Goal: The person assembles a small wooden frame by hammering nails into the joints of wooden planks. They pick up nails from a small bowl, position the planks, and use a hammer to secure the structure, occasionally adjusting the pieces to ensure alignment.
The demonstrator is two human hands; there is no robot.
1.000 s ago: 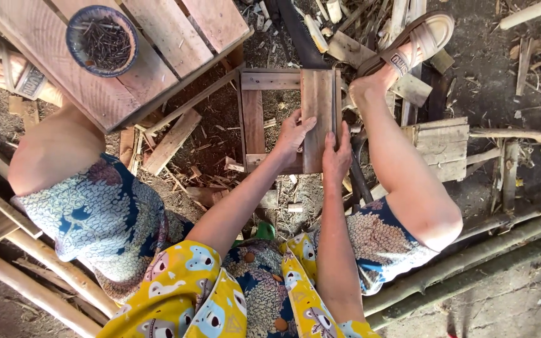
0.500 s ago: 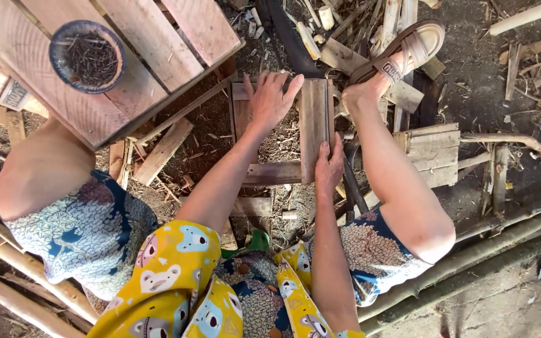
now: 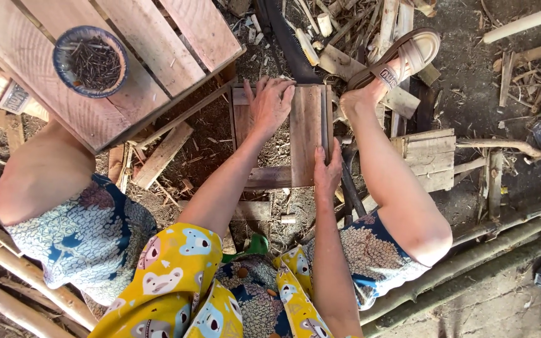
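Observation:
A small frame of nailed wooden slats [image 3: 307,134] lies on the dirt between my knees. My left hand [image 3: 270,103] lies spread on its far left part, with the fingertips over the far edge. At the near end of the frame's wide upright plank, my right hand [image 3: 327,172] grips the right edge. A cross slat [image 3: 269,178] runs under that plank near my right hand.
A blue bowl of dark nails [image 3: 92,59] stands on a slatted wooden pallet [image 3: 176,34] at upper left. My sandalled right foot [image 3: 402,59] rests on wood scraps. Another small slat panel [image 3: 430,159] lies to the right, long poles [image 3: 471,263] at lower right.
My left hand has left the plank beside my right hand and reached out to the frame's far left end. My right hand has stayed at the plank's near end.

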